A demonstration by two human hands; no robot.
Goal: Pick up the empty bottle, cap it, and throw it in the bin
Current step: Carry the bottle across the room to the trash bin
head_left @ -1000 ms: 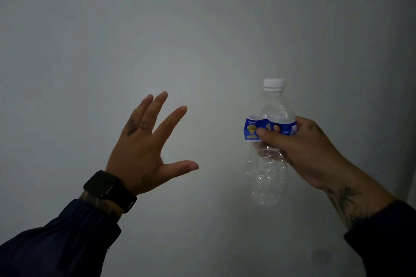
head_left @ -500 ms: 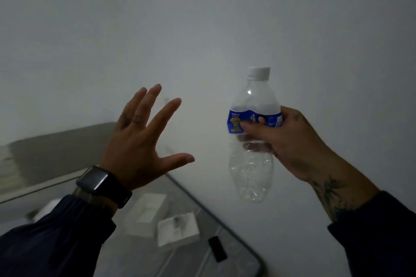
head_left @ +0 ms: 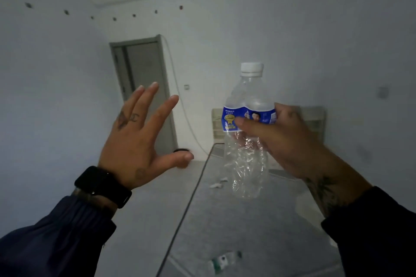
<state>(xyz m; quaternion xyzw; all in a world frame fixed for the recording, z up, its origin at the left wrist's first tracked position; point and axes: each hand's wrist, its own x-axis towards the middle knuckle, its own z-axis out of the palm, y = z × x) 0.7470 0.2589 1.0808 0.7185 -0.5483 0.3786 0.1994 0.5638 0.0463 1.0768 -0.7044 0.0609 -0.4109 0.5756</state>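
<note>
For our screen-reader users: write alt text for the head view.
A right hand holds an upright, capped, empty clear plastic bottle by its blue label, while the open left hand hovers beside it, apart, in a dim room.

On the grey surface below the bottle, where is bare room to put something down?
Bare room lies on the grey flat surface between the white scraps at the far end and the small green-and-white item at the near edge. Those two ends are cluttered.

Bottle (head_left: 246, 141) right of left hand (head_left: 137, 141) (door (head_left: 144, 87) behind)
</note>
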